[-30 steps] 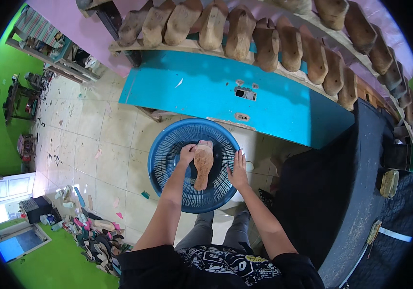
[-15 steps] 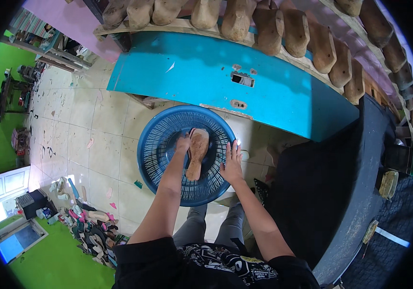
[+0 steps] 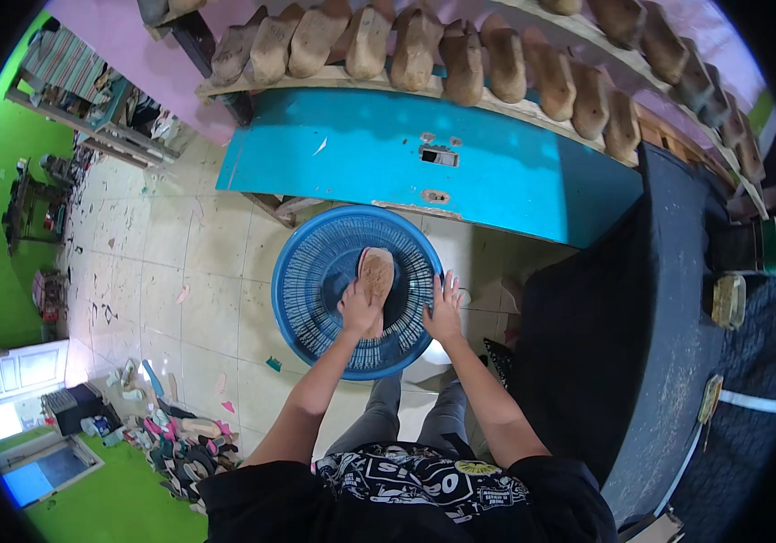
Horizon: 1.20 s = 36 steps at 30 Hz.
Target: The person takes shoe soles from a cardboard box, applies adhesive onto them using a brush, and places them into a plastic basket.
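A blue plastic basket (image 3: 290, 329) with slatted sides stands in front of me. Within it is a tan, foot-shaped shoe sole (image 3: 376, 270) with a reddish line along its upper left edge. My left hand (image 3: 358, 309) is closed around the narrow middle of the sole, covering part of it. The sole's lower end shows below my fingers. My right hand (image 3: 443, 312) rests on the basket's right rim, fingers spread.
Behind the basket is a turquoise panel (image 3: 343, 145) with cut-outs. Wooden shoe lasts (image 3: 416, 50) line a shelf above it. A black-draped bench (image 3: 587, 353) stands close on my right. Shoes and scraps (image 3: 191, 452) lie piled at the lower left.
My left hand has shifted from the sole's upper left edge down onto its narrow middle. My right hand stays on the rim. The whole view has shifted slightly.
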Each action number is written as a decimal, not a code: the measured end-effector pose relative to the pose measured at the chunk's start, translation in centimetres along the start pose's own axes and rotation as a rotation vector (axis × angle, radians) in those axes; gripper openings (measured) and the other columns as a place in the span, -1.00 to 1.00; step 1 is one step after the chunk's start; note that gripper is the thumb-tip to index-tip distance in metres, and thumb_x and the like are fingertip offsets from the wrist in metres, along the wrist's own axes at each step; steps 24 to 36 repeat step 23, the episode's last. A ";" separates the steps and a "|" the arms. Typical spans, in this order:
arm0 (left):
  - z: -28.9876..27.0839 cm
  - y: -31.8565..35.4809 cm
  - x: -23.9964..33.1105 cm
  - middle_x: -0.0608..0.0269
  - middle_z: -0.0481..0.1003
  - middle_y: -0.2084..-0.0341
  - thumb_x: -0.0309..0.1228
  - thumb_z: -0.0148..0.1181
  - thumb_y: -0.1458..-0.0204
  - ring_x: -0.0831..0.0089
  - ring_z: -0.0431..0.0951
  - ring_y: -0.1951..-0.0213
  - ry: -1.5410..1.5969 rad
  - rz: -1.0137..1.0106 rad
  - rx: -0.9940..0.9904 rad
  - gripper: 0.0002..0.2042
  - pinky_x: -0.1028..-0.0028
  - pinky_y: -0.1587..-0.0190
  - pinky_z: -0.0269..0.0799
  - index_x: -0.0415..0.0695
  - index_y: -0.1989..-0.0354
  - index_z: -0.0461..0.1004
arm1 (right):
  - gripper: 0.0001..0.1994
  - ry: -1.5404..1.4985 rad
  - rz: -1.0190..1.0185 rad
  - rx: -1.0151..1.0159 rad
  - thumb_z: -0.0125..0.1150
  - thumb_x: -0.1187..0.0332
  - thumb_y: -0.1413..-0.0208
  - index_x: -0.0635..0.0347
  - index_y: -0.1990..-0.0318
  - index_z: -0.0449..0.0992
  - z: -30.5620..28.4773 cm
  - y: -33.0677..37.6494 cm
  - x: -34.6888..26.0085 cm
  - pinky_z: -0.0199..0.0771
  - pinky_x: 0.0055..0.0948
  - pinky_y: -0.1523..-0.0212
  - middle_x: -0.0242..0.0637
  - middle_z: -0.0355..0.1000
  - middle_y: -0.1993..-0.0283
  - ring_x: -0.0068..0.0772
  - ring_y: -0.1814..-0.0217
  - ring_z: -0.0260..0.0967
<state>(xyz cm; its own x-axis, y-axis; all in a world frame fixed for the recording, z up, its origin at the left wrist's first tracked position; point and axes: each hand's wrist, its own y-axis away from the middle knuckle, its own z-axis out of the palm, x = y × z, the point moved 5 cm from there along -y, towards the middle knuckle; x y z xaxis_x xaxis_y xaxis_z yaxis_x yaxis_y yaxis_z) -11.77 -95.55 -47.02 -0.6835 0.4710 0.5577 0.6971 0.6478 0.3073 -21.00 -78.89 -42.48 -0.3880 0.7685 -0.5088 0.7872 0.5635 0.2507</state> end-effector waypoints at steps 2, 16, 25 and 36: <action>-0.8 1.4 3.5 0.13 0.16 0.02 -0.24 -0.04 0.13 0.17 0.10 -0.04 -0.047 0.183 0.034 -0.56 0.10 0.01 -0.06 -0.10 0.03 0.17 | -0.29 0.009 0.049 0.075 0.04 0.39 0.19 0.21 -0.16 -0.16 -1.1 2.1 0.6 -0.40 0.15 -0.11 0.05 -0.42 -0.23 0.13 -0.27 -0.53; -4.5 17.3 32.7 0.11 0.14 0.01 -0.30 0.00 0.13 0.14 0.06 -0.07 0.055 1.174 -0.038 -0.63 0.13 -0.05 -0.08 -0.05 0.08 0.25 | -0.49 0.047 0.248 0.795 0.01 0.41 0.12 0.19 -0.07 0.08 -23.2 22.0 3.9 -0.43 0.10 -0.13 0.06 -0.29 -0.22 0.18 -0.25 -0.44; -1.1 33.9 44.6 0.14 0.13 -0.01 -0.32 0.02 0.13 0.14 0.08 -0.07 0.256 1.612 -0.297 -0.66 0.20 -0.06 -0.07 -0.05 0.12 0.27 | -0.51 0.161 0.555 1.180 0.04 0.40 0.10 0.13 -0.06 0.12 -30.7 38.6 7.9 -0.40 0.06 -0.14 -0.04 -0.29 -0.23 0.07 -0.27 -0.43; -1.1 33.9 44.6 0.14 0.13 -0.01 -0.32 0.02 0.13 0.14 0.08 -0.07 0.256 1.612 -0.297 -0.66 0.20 -0.06 -0.07 -0.05 0.12 0.27 | -0.51 0.161 0.555 1.180 0.04 0.40 0.10 0.13 -0.06 0.12 -30.7 38.6 7.9 -0.40 0.06 -0.14 -0.04 -0.29 -0.23 0.07 -0.27 -0.43</action>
